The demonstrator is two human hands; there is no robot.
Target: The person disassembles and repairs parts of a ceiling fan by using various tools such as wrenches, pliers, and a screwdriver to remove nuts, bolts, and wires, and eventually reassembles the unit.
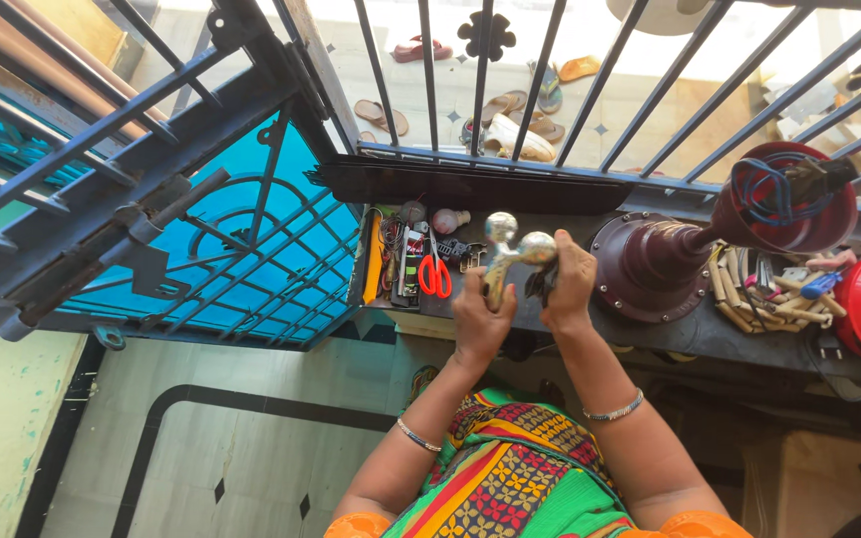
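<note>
Both hands, left hand (478,321) and right hand (567,282), clamp the metal fitting (510,254) over the bench (690,334) — best steady its stem, twist gently.

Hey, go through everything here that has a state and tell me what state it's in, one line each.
Left hand: closed around the metal fitting.
Right hand: gripping the fitting's rounded end.
Metal fitting: held above the ledge, tilted.
Red-handled scissors: closed, lying flat in the toolbox.
Toolbox: open.
Maroon fan motor: dismantled, wires exposed.
</note>
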